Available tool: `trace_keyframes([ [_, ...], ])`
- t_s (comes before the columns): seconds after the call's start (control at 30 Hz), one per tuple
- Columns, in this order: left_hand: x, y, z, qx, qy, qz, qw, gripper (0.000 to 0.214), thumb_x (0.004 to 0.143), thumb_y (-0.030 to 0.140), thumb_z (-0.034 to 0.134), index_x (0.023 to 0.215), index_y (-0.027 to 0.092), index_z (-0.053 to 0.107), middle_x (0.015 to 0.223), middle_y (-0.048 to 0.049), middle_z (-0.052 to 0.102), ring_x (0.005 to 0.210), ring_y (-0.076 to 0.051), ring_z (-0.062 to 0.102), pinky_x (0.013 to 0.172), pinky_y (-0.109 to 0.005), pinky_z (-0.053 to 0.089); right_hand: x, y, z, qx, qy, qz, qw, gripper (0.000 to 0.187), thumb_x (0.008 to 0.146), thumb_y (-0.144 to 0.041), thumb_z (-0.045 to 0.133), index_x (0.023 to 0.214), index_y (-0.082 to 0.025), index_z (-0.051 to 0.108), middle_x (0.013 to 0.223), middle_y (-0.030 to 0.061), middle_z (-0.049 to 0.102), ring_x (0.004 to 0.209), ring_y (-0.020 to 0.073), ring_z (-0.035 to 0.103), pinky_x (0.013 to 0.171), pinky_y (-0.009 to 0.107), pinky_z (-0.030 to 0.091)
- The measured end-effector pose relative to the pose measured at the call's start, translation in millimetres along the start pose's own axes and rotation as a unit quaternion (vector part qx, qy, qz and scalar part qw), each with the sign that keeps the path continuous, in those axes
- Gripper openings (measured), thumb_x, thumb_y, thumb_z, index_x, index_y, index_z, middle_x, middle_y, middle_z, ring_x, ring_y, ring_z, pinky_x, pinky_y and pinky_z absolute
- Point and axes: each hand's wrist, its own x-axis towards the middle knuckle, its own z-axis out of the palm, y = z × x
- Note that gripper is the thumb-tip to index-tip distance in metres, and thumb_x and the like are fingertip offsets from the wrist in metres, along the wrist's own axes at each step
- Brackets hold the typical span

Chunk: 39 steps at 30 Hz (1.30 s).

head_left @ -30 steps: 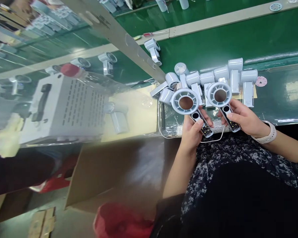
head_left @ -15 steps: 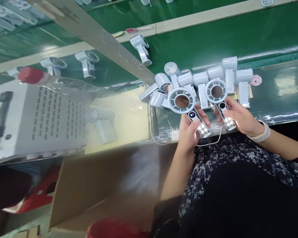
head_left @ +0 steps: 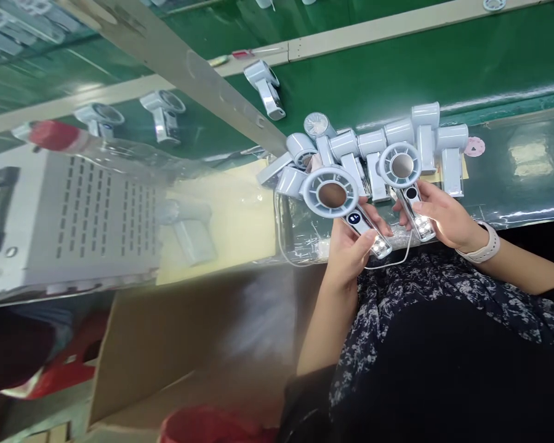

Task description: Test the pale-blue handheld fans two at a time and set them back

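Note:
My left hand (head_left: 351, 246) is closed round the shiny handle of a pale blue handheld fan (head_left: 354, 218), whose round head faces up at me. Lit digits show on its small dark display. In my right hand (head_left: 443, 215) is a second handheld fan (head_left: 412, 193), gripped by its handle, with a plain dark display. Light glints off both handles. Just beyond them several more fans (head_left: 372, 141) lie in a row at the bench edge. A thin white cable (head_left: 399, 261) loops below my hands.
Left of the fans stands a white vented metal box (head_left: 106, 209) with a black handle. A clear bottle with a red cap (head_left: 55, 135) lies across it. Yellow sheet (head_left: 240, 215) covers the bench beside it. A slanted metal post (head_left: 198, 80) crosses above. Below is an open cardboard box (head_left: 166, 344).
The left fan has shifted slightly left and its digits read more clearly. The right fan has tilted a little and stays in my right hand. The view has shifted slightly.

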Motion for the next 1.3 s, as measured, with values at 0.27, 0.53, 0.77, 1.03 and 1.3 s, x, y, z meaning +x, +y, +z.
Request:
trace_keyframes([
  [0.27,0.3,-3.9,0.9,0.044,0.006,0.006,0.999,0.058,0.085,0.049,0.089,0.125,0.025,0.056,0.104,-0.0007,0.07,0.075,-0.016,0.076,0.069,-0.029,0.062,-0.6,0.3,-1.7,0.02,-0.016,-0.007,1.0,0.04,0.097,-0.044,0.074,0.126,-0.021,0.058,0.112,0.0098,0.073,0.086,0.0196,0.069,0.072,0.035,0.06],
  [0.53,-2.7,-3.5,0.9,0.036,0.013,-0.002,0.999,0.058,0.083,0.049,0.09,0.122,0.025,0.056,0.108,-0.0016,0.071,0.082,-0.02,0.08,0.077,-0.036,0.065,-1.2,4.9,-2.3,0.029,-0.011,-0.001,1.0,0.034,0.097,-0.042,0.073,0.117,-0.02,0.058,0.11,0.0098,0.074,0.081,0.0176,0.07,0.07,0.033,0.061],
  [0.77,-3.0,-5.8,-0.8,0.048,0.004,-0.001,0.999,0.058,0.087,0.049,0.086,0.128,0.027,0.052,0.112,-0.0035,0.071,0.089,-0.025,0.083,0.084,-0.043,0.068,-2.3,1.5,-1.6,0.048,-0.01,0.016,0.999,0.033,0.095,-0.04,0.074,0.118,-0.02,0.059,0.105,0.0085,0.075,0.081,0.0174,0.071,0.068,0.031,0.062],
  [1.03,-5.8,-7.6,-1.0,0.093,0.004,-0.007,0.996,0.052,0.09,0.051,0.082,0.124,0.025,0.051,0.118,-0.0067,0.072,0.085,-0.022,0.081,0.08,-0.041,0.068,-5.0,-1.4,2.8,0.09,-0.003,0.032,0.995,0.048,0.092,-0.05,0.079,0.122,-0.022,0.054,0.096,0.0059,0.077,0.07,0.0162,0.071,0.056,0.027,0.058],
  [1.3,-7.2,1.4,9.9,0.14,0.067,-0.016,0.988,0.066,0.077,0.056,0.093,0.113,0.026,0.046,0.105,-0.0029,0.077,0.068,-0.019,0.078,0.061,-0.032,0.064,-4.8,2.0,-5.2,0.134,-0.017,0.056,0.989,0.054,0.094,-0.074,0.069,0.106,-0.021,0.067,0.093,0.0089,0.078,0.078,0.0231,0.074,0.068,0.038,0.065],
])
